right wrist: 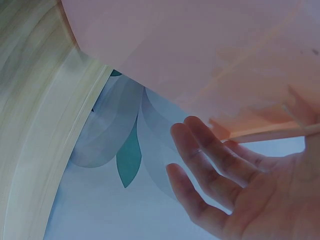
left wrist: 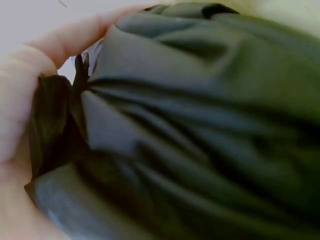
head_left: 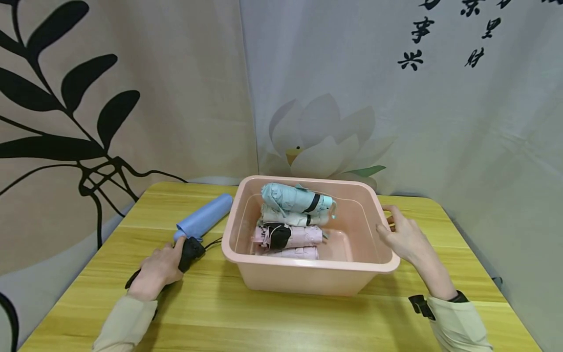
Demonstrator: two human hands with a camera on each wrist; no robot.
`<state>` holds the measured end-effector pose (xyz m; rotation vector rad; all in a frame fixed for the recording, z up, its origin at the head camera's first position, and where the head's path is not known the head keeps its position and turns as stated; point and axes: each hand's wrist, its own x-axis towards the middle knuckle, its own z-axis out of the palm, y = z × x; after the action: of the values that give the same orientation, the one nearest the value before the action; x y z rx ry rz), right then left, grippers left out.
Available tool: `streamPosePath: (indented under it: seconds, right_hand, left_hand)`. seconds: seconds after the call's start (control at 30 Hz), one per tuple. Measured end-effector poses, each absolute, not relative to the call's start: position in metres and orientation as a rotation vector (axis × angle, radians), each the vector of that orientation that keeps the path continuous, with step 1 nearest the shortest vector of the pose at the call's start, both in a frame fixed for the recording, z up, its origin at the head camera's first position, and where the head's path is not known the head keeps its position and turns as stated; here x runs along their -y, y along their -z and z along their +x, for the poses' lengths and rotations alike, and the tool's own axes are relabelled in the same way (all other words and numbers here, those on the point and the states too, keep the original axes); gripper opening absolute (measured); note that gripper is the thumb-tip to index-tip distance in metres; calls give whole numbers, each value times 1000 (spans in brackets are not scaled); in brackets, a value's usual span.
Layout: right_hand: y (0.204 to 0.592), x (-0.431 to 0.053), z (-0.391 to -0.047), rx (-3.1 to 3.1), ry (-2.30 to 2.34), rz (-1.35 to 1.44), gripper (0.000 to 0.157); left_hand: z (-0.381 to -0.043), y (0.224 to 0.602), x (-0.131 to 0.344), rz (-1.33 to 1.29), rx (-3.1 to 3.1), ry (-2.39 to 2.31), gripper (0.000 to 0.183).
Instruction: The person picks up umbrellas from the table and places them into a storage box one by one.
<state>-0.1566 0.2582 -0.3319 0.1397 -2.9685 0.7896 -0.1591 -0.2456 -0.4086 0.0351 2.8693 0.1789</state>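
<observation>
My left hand grips a black folded umbrella at the left of the table. Its dark, creased cloth fills most of the left wrist view, the hand wrapped along one side. A thin cord trails from its end toward the tub. My right hand holds the right rim of a pink plastic tub between thumb and index finger; the other fingers hang loosely below the rim. Inside the tub's left half lie a light blue folded umbrella, a pale green one and a pale pink one.
A blue folded umbrella lies slantwise just left of the tub, beyond my left hand. Another pinkish bundle sits low at the tub's near wall. The wooden table ends against printed curtains behind.
</observation>
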Motion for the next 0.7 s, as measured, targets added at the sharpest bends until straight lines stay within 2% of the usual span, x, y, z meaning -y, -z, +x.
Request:
streamPosePath:
  seconds: [0.4, 0.7]
  right_hand:
    - [333, -259, -158, 2973, -763, 146, 46]
    - [333, -258, -157, 2975, -776, 142, 47]
  left_hand:
    - [-159, 413, 248, 138, -2957, -124, 60]
    - [-157, 411, 245, 228, -3088, -66, 70]
